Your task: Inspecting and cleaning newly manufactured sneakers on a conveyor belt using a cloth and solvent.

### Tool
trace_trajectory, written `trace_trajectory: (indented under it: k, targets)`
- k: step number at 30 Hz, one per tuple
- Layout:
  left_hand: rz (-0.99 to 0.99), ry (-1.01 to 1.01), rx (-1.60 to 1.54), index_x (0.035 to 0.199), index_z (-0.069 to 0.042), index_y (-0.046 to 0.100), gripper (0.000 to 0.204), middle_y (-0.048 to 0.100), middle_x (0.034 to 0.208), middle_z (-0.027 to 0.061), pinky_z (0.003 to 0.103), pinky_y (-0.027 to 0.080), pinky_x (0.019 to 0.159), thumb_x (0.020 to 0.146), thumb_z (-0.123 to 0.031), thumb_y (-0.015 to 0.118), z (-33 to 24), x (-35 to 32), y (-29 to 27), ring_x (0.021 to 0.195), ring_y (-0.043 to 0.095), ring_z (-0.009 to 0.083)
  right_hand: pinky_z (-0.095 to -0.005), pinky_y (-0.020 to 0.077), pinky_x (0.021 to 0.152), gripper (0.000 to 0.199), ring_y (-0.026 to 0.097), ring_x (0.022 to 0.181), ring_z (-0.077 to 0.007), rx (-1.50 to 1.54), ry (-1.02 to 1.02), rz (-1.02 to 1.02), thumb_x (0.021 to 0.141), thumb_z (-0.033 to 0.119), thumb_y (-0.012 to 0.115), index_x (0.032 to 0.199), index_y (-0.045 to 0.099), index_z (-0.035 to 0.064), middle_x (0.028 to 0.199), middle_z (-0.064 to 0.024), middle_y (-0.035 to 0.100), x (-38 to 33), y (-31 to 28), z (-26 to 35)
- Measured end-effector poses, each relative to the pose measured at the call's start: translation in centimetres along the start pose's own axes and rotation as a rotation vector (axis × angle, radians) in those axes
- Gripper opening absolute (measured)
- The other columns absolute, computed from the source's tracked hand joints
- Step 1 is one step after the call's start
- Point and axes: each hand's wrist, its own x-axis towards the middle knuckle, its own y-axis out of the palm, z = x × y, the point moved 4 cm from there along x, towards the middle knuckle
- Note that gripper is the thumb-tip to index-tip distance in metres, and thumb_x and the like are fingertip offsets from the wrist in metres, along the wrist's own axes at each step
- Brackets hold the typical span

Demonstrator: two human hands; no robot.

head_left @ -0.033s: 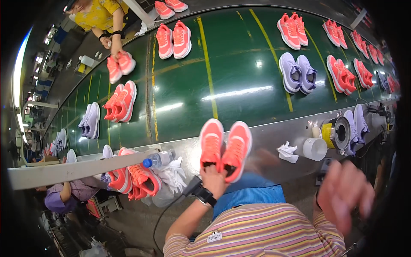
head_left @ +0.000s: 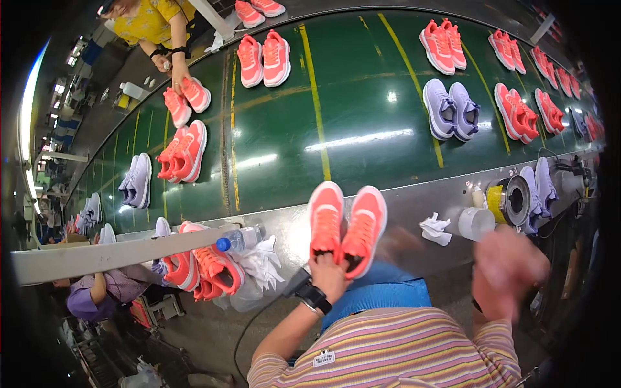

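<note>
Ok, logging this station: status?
Left hand holding coral shoes at their heels. Right hand blurred, apart from shoes. Crumpled white tissue on metal ledge, to their right.

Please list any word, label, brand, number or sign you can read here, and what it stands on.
None reads clearly.
Tag on the striped shirt: dark print, too small to read.
Yellow label of the can: any print is too small to read.
Watch: no legible digits.

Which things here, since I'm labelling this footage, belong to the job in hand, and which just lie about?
Job in hand, apparently:
- coral sneakers, held by the left hand
- green belt bearing other sneakers

Lying about, seemingly:
- blue-capped bottle
- crumpled white tissue
</note>
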Motion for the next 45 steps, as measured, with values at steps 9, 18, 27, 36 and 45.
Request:
trace_trajectory:
  k: [9,18,27,36,45]
  targets:
    - [-0.358,-0.158,-0.775,0.114,-0.003,0.046,0.051,0.049,0.097,0.0149,0.039,0.038,0.083,0.068,-0.01,0.066,2.7,-4.9,1.1,0.094,0.047,0.0303,-0.0307,0.0399,0.089,0.085,0.043,0.113,-0.0202,-0.524,1.33,-0.044,0.065,0.011,0.076,0.133,0.025,0.0039,0.121,-0.0125,0.041,-23.4,-6.6,-15.8]
    - [0.043,-0.35,-1.845,0.115,0.0,0.046,0.041,0.057,0.103,0.0101,0.031,0.049,0.074,0.074,0.005,0.053,7.9,0.9,7.4,0.085,0.059,0.0199,-0.0292,0.0421,0.089,0.042,0.051,0.103,-0.0143,0.024,1.002,-0.3,0.079,-0.004,0.053,0.12,0.045,0.0027,0.113,-0.0044,0.052,-22.7,-7.8,-21.2]
    - [0.169,-0.363,-2.092,0.117,-0.001,0.044,0.044,0.053,0.113,0.0117,0.035,0.048,0.084,0.074,0.007,0.05,6.9,-0.6,6.2,0.1,0.055,0.0236,-0.0313,0.0458,0.085,0.038,0.055,0.1,-0.0186,0.191,1.225,-0.312,0.081,0.002,0.05,0.119,0.046,0.0011,0.114,-0.0094,0.053,-24.2,-7.8,-20.4]
    - [0.181,-0.279,-2.147,0.123,-0.005,0.04,0.045,0.05,0.119,0.0094,0.035,0.045,0.089,0.08,0.005,0.05,6.5,-0.9,6.6,0.107,0.052,0.0221,-0.0308,0.0471,0.083,0.035,0.056,0.097,-0.0182,0.296,1.217,-0.329,0.082,0.003,0.051,0.117,0.047,0.0007,0.112,-0.0096,0.055,-24.7,-8.1,-20.7]
    - [0.224,-0.169,-2.182,0.123,-0.007,0.041,0.042,0.05,0.12,0.0076,0.034,0.045,0.089,0.085,-0.011,0.057,7.4,-1.5,8.3,0.106,0.052,0.0198,-0.0317,0.0437,0.089,0.041,0.053,0.103,-0.0176,0.303,1.15,-0.229,0.084,0.011,0.055,0.122,0.043,0.0025,0.118,-0.0093,0.051,-25.3,-8.3,-19.8]
